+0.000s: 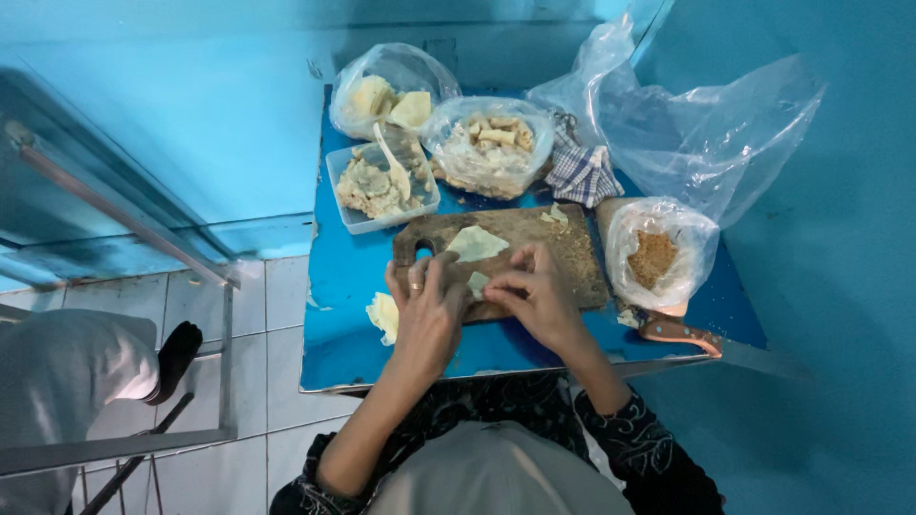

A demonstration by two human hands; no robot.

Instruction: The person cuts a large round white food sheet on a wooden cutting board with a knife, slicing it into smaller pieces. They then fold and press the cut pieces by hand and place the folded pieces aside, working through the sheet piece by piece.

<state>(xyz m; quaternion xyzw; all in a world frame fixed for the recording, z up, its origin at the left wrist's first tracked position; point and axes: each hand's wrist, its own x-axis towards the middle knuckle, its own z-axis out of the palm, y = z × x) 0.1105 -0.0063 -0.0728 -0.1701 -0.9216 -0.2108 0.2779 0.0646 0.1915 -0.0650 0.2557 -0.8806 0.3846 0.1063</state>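
Cutting board (534,238) centre of table (343,286); tub (358,221) behind-left, crumb bag (658,253) right, knife (679,332) before bag.

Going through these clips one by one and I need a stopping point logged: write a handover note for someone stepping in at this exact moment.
Left hand and right hand: both over the near edge of the wooden cutting board, fingers pinched together on a small pale wrapper piece.
On the board: one flat wrapper sheet, unfilled.
Beside the left hand, on the blue table: a pale folded piece.
Behind the board: tub of filling with a white spoon, two bags of food, and a bag of crumbs to the right.
Knife lies at the right edge, untouched.
Left: the piece in hand is unfinished; the flat sheet waits.
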